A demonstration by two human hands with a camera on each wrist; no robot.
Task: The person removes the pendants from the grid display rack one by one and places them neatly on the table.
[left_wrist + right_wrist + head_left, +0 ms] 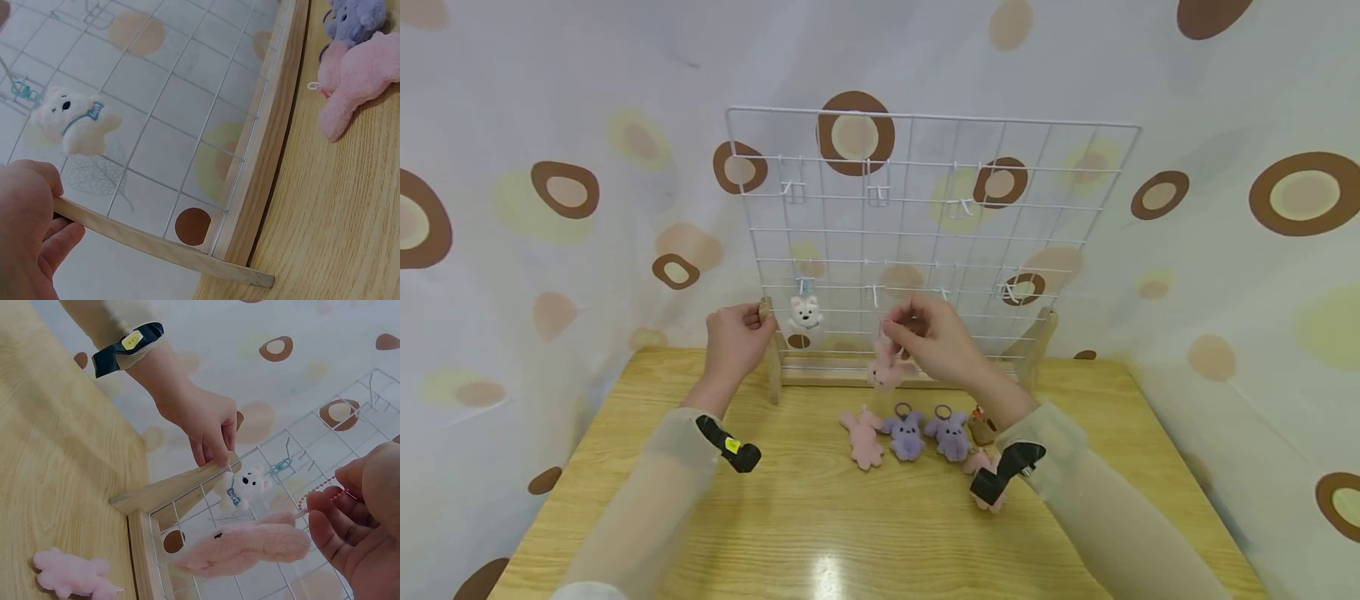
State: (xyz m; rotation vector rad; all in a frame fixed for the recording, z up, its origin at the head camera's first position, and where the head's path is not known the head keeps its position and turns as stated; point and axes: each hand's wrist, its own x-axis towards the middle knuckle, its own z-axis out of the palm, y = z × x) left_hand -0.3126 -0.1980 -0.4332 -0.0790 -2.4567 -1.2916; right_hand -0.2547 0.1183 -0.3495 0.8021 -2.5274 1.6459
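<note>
My left hand [737, 337] grips the top of the rack's left wooden post [156, 247], fingers on one side and thumb on the other. Between thumb and fingers, my right hand [936, 337] pinches the pink bead chain [319, 487] of a pink plush rabbit keychain [250, 547]. That rabbit dangles in front of the white wire grid [925, 233], below a bare hook [874, 293]. A white plush dog keychain [806, 312] hangs from a hook at the grid's lower left, close to my left hand.
On the wooden table [760, 517] before the rack lie a pink plush [865, 437], two purple plushes [906, 435], a brown plush [981, 427] and another pink one [988, 500], partly hidden by my right wrist. More hooks [877, 194] sit higher on the grid.
</note>
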